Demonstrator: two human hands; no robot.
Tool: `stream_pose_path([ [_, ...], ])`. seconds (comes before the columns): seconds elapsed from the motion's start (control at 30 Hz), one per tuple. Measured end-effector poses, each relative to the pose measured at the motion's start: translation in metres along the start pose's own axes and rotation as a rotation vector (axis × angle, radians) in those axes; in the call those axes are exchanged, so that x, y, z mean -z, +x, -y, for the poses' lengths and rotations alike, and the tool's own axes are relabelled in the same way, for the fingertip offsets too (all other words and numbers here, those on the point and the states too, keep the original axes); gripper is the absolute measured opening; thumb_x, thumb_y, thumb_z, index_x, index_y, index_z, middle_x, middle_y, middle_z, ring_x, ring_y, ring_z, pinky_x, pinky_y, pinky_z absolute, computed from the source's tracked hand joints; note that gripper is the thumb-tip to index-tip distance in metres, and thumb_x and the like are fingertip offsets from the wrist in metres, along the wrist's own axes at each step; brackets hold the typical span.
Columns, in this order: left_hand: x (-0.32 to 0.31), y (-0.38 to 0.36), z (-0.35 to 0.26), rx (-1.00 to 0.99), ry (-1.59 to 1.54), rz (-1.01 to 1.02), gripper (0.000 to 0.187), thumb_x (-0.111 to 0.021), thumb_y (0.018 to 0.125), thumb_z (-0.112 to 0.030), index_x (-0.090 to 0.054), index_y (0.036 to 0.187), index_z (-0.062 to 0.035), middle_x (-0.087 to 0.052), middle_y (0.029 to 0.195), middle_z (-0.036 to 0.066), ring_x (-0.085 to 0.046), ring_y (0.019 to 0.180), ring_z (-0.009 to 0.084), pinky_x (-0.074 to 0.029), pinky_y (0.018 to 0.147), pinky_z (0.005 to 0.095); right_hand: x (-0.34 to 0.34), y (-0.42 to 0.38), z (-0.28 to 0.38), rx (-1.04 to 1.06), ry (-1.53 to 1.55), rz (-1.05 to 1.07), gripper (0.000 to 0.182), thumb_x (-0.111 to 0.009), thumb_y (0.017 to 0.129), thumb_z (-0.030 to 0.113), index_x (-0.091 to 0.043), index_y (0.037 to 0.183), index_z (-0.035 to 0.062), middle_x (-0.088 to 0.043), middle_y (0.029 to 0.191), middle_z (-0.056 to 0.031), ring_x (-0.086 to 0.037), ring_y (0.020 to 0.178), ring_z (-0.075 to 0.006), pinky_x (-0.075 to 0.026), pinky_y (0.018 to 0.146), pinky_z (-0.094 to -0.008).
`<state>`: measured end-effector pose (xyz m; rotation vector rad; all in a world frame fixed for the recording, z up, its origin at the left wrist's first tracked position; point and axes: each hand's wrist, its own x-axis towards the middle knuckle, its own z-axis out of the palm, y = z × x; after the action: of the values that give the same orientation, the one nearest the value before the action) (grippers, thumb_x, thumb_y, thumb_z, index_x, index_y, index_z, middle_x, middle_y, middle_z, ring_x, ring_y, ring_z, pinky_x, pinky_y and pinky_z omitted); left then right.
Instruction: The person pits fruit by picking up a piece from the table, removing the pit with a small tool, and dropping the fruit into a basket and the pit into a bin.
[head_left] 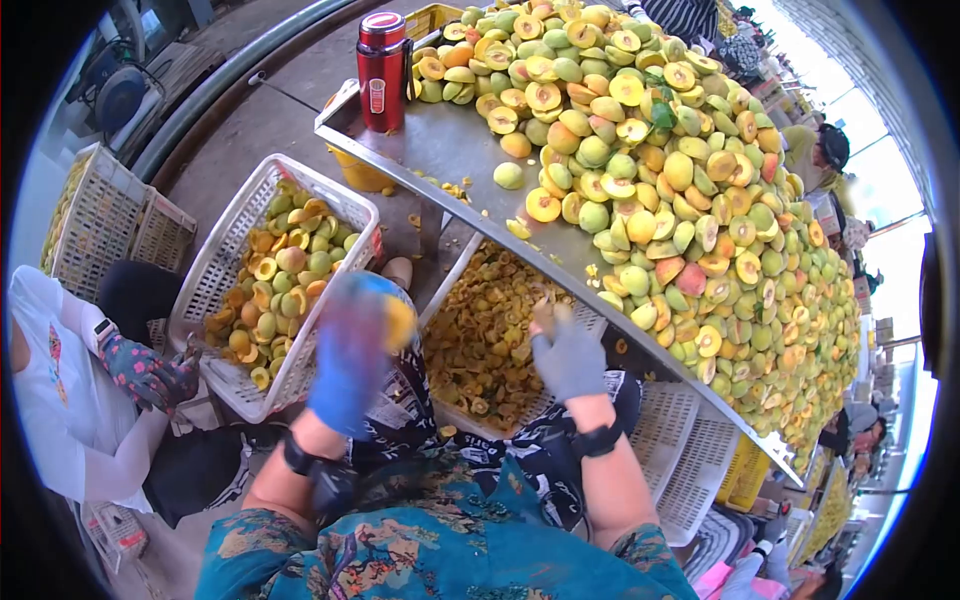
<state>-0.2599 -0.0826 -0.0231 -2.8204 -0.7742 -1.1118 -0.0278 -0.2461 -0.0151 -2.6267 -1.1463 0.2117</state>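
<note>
My left hand (352, 350), in a blue and reddish glove smeared by motion, is closed on a yellow-orange peach half (399, 321). It is raised over my lap, beside the right rim of a white crate of peach halves (268, 300). My right hand (570, 358), in a grey glove, hovers above a crate filled with brownish-yellow peach scraps (490, 335). Its fingers are curled, and a blurred tan piece shows at their tips; what it is I cannot make out. Halved green, yellow and reddish peaches (650, 190) are heaped on the metal table ahead.
A red thermos (382, 75) stands on the far left corner of the metal table (455, 150), whose raised edge runs diagonally in front of me. At left sits a co-worker with a flowered glove (150, 372). White crates (665, 440) stand under the table at right.
</note>
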Motion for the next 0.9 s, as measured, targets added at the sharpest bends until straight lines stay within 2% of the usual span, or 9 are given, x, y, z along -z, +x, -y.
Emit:
stream_pose_path([
  [0.03, -0.002, 0.002, 0.018, 0.122, -0.003, 0.048, 0.037, -0.057, 0.085, 0.001, -0.051, 0.122, -0.0011, -0.052, 0.121, 0.023, -0.051, 0.113, 0.0421, -0.044, 0.097, 0.0476, 0.003, 0.014, -0.008, 0.002, -0.006, -0.002, 0.031, -0.062, 0.085, 0.031, -0.051, 0.104, 0.0094, -0.065, 0.088, -0.0194, -0.064, 0.080, -0.0388, -0.051, 0.070, -0.0479],
  [0.07, 0.010, 0.021, 0.036, 0.585, -0.568, -0.004, 0.024, -0.050, 0.099, -0.012, -0.052, 0.121, -0.0033, -0.054, 0.118, 0.010, -0.053, 0.107, 0.0156, -0.043, 0.094, 0.0272, 0.006, 0.031, -0.015, -0.007, 0.024, -0.060, 0.031, -0.062, 0.085, 0.031, -0.051, 0.105, 0.0097, -0.065, 0.091, -0.0199, -0.064, 0.083, -0.0400, -0.051, 0.073, -0.0492],
  [0.1, 0.022, 0.039, 0.041, 0.802, -0.786, -0.120, 0.020, -0.051, 0.099, -0.016, -0.053, 0.115, -0.0033, -0.055, 0.111, 0.006, -0.051, 0.100, 0.0111, -0.042, 0.091, 0.0248, 0.008, 0.048, -0.019, -0.014, 0.057, -0.118, 0.032, -0.062, 0.085, 0.032, -0.051, 0.106, 0.0101, -0.065, 0.094, -0.0205, -0.063, 0.085, -0.0412, -0.050, 0.076, -0.0504],
  [0.2, 0.029, 0.029, 0.088, 0.553, -0.258, -0.216, 0.031, -0.054, 0.098, -0.020, -0.051, 0.123, -0.0028, -0.051, 0.123, 0.009, -0.049, 0.113, 0.0169, -0.039, 0.098, 0.0298, 0.012, 0.093, -0.022, 0.011, 0.034, -0.159, 0.035, -0.063, 0.084, 0.032, -0.051, 0.110, 0.0109, -0.064, 0.100, -0.0210, -0.063, 0.091, -0.0402, -0.050, 0.078, -0.0496],
  [0.4, 0.025, 0.006, 0.093, 0.820, -0.424, -0.126, 0.045, -0.055, 0.098, -0.022, -0.041, 0.137, -0.0030, -0.044, 0.135, 0.012, -0.045, 0.122, 0.0212, -0.036, 0.104, 0.0345, 0.003, 0.165, -0.002, 0.045, -0.145, 0.057, 0.055, -0.063, 0.082, 0.043, -0.049, 0.127, 0.0138, -0.063, 0.109, -0.0182, -0.063, 0.097, -0.0363, -0.051, 0.082, -0.0461],
  [0.57, 0.015, 0.009, 0.085, 0.812, -0.410, -0.049, 0.048, -0.055, 0.098, -0.025, -0.039, 0.138, -0.0033, -0.042, 0.139, 0.012, -0.045, 0.124, 0.0228, -0.036, 0.105, 0.0353, -0.014, 0.195, 0.010, -0.049, -0.204, 0.234, 0.067, -0.059, 0.083, 0.053, -0.045, 0.136, 0.0159, -0.065, 0.111, -0.0188, -0.063, 0.102, -0.0346, -0.050, 0.085, -0.0439],
  [0.67, 0.010, 0.017, 0.075, 1.001, -0.948, -0.168, 0.042, -0.052, 0.099, -0.025, -0.046, 0.134, -0.0030, -0.052, 0.130, 0.011, -0.048, 0.122, 0.0188, -0.037, 0.105, 0.0347, -0.023, 0.196, 0.000, -0.002, -0.122, 0.130, 0.059, -0.060, 0.082, 0.050, -0.052, 0.129, 0.0147, -0.066, 0.108, -0.0178, -0.063, 0.099, -0.0358, -0.050, 0.085, -0.0433],
  [0.8, 0.034, 0.059, 0.037, 1.089, -1.292, -0.037, 0.034, -0.049, 0.100, -0.025, -0.053, 0.125, -0.0028, -0.057, 0.123, 0.009, -0.059, 0.099, 0.0131, -0.048, 0.086, 0.0281, -0.005, 0.171, -0.004, 0.077, 0.203, 0.031, 0.044, -0.064, 0.080, 0.042, -0.063, 0.113, 0.0122, -0.068, 0.102, -0.0178, -0.062, 0.098, -0.0389, -0.050, 0.085, -0.0422],
  [0.9, 0.019, 0.060, 0.012, 0.893, -1.458, 0.049, 0.031, -0.054, 0.097, -0.018, -0.053, 0.124, -0.0032, -0.061, 0.111, 0.009, -0.060, 0.094, 0.0130, -0.049, 0.085, 0.0281, 0.017, 0.128, 0.011, 0.088, 0.492, 0.051, 0.038, -0.065, 0.084, 0.036, -0.063, 0.109, 0.0072, -0.069, 0.095, -0.0135, -0.065, 0.070, -0.0255, -0.051, 0.062, -0.0331],
])
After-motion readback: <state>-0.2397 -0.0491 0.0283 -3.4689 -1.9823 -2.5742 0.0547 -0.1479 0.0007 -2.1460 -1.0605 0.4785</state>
